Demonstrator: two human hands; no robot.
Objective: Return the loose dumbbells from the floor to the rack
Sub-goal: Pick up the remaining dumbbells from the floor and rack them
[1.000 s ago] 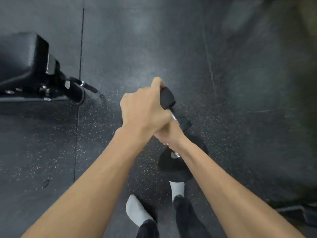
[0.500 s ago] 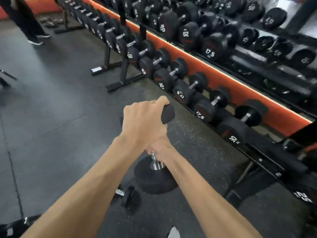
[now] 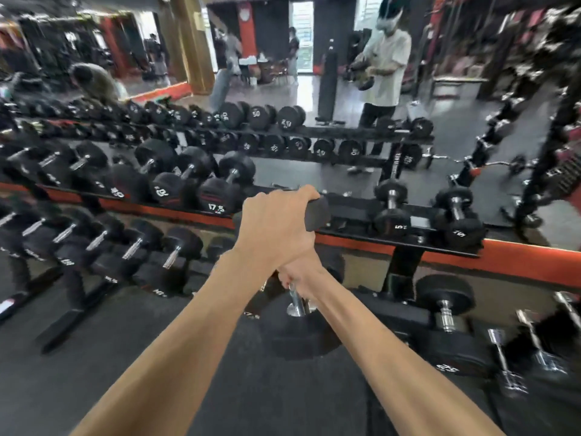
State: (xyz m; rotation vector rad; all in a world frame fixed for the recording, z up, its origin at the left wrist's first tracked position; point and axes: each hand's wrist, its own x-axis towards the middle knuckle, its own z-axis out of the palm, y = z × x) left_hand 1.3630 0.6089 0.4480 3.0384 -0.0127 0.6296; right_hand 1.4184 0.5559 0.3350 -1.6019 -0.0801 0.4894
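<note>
Left hand (image 3: 276, 228) and right hand (image 3: 303, 275) clamp one upended dumbbell (image 3: 301, 335) before the dumbbell-filled rack (image 3: 405, 243)

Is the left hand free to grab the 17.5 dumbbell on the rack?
Probably not yet: the left hand and right hand both grip the carried dumbbell, though the 17.5 dumbbell looks unobstructed.

Head view, forward-down, close to rack (image 3: 345, 237)

Held dumbbell (image 3: 301, 322) hangs before the rack (image 3: 402, 243), mirror (image 3: 314, 171) behind.
</note>
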